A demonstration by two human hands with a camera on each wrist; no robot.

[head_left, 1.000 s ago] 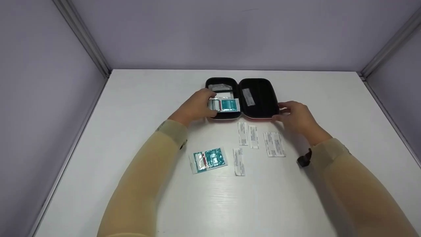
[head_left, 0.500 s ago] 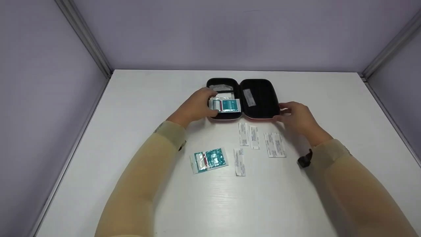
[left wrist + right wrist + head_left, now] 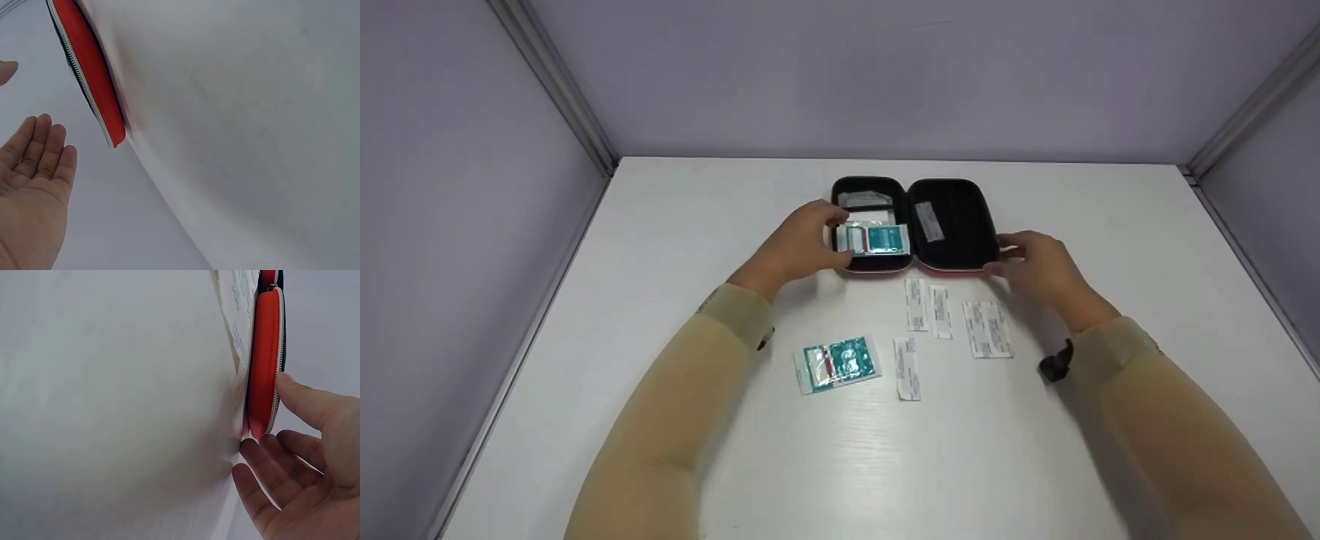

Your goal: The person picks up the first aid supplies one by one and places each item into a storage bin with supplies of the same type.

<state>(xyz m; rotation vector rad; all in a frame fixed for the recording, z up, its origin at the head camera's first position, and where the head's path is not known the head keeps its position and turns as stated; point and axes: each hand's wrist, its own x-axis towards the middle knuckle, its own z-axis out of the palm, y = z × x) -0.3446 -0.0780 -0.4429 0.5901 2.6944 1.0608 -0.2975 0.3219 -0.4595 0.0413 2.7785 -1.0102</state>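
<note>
Right at the upper centre of the frame, an open zip case (image 3: 966,225) lies on the white table (image 3: 810,465), its two black-lined halves side by side. A teal-and-white packet (image 3: 883,240) sits in the lower part of the case's left half, its left end between the thumb and fingers of the left hand (image 3: 804,241). That hand's thumb stands well apart from its fingers, and the left wrist view shows the fingers extended, with nothing pinched between them. Above the packet in the same half are a white item (image 3: 872,217) and a clear plastic piece (image 3: 864,199). A pale strip (image 3: 928,222) lies in the right half.

The right hand (image 3: 1037,271) holds the case at its lower right corner: in the right wrist view the thumb touches the zipped edge, while bent fingers meet the end of the red shell.

Below the case, near the centre of the frame, two narrow white wrappers (image 3: 916,305) lie next to each other; a wider white wrapper (image 3: 988,330) is to their right, and another narrow wrapper (image 3: 907,369) lies lower down. Left of that one, a second teal packet (image 3: 838,365) rests slightly tilted. Tan sleeves (image 3: 649,427) cover both arms.
</note>
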